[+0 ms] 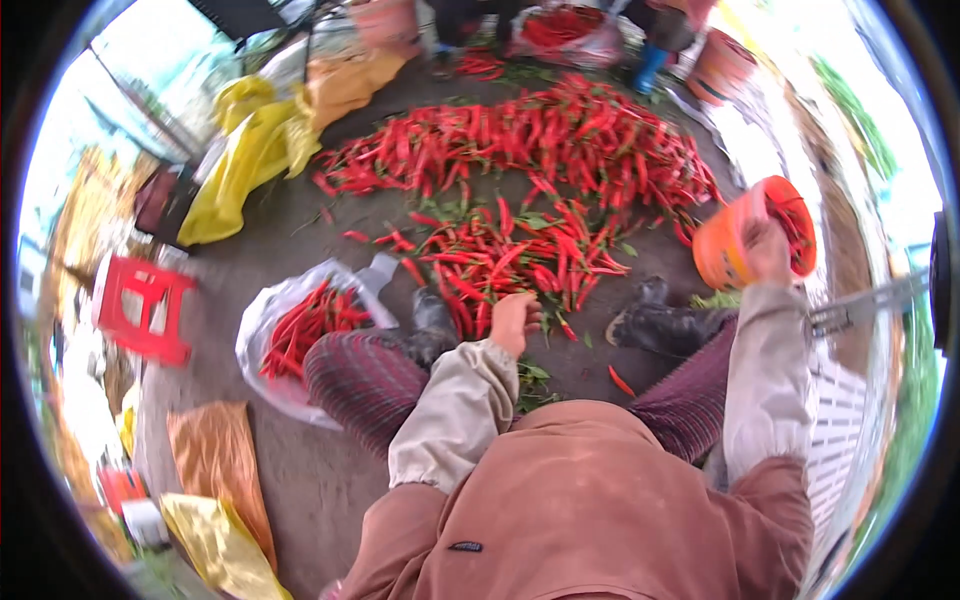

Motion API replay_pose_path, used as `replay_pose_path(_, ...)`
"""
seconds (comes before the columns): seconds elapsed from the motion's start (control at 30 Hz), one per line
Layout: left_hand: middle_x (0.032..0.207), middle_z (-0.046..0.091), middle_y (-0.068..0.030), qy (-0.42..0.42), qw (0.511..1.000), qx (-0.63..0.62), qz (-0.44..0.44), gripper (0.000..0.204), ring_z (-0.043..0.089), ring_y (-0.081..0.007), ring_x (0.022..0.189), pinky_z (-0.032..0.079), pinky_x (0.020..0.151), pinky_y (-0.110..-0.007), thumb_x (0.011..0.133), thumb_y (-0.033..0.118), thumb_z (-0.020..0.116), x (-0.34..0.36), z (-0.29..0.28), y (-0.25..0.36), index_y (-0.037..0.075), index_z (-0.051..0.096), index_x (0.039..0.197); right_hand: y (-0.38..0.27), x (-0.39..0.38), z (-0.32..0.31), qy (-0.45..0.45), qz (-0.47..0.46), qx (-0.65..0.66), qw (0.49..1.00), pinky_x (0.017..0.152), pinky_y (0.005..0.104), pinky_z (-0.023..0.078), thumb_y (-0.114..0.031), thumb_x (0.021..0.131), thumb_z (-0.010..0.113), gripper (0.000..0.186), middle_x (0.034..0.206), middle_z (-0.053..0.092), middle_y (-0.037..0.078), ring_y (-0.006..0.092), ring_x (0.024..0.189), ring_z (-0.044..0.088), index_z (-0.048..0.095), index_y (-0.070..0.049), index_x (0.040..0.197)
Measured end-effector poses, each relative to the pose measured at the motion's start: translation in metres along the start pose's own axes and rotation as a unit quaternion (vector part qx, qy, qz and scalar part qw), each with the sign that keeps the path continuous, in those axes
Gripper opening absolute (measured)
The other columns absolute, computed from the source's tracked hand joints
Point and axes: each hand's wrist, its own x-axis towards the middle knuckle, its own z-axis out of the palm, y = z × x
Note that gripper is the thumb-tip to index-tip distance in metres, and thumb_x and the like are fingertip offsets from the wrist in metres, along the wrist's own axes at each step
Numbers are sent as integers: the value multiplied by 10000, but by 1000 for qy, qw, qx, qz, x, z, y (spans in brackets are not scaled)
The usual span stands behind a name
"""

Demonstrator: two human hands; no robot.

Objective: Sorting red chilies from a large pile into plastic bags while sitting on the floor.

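Note:
My right hand (767,252) is at the near rim of an orange bucket (722,248) with red chilies (797,232) in its mouth. Blur hides whether its fingers grip the rim or some chilies. In the middle, my left hand (514,322) has curled fingers, low over the near edge of a loose pile of red chilies (510,255) with green stems. What it pinches, if anything, I cannot make out. A white plastic bag (262,335) holding more chilies stands left of my knee.
A large chili heap (540,130) spreads beyond the small pile. A red stool (148,308) and yellow sacks (245,150) lie to the left. My boots (655,325) flank the pile. Other people's legs (665,45), buckets and a filled bag (565,35) are at the far side.

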Motion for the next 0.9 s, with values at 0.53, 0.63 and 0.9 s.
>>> replay_pose_path(0.53, 850, 486, -28, -198, 880, -281, 327, 158, 439, -145, 779, 405, 720, -312, 947, 38, 538, -184, -169, 280, 8, 542, 1102, 350, -146, 146, -143, 494, -459, 725, 654, 362, 535, -142, 831, 647, 147, 792, 664, 98, 226, 715, 658, 653, -19, 911)
replay_pose_path(0.63, 865, 475, -19, -188, 890, -264, 322, 170, 429, -144, 785, 405, 720, -312, 957, 47, 526, -168, -213, 282, 15, 551, 1122, 379, -152, 136, -371, 244, -614, 653, 736, 418, 532, -138, 784, 633, 197, 858, 671, 158, 326, 830, 659, 655, -12, 934)
replay_pose_path(0.9, 952, 648, -67, -44, 912, -342, 221, 196, 574, -179, 871, 448, 780, -323, 974, 111, 487, -74, -304, 211, 27, 638, 1069, 436, -120, 193, -546, -1, -678, 493, 829, 410, 488, -117, 763, 590, 102, 927, 604, 113, 290, 961, 593, 636, -60, 834)
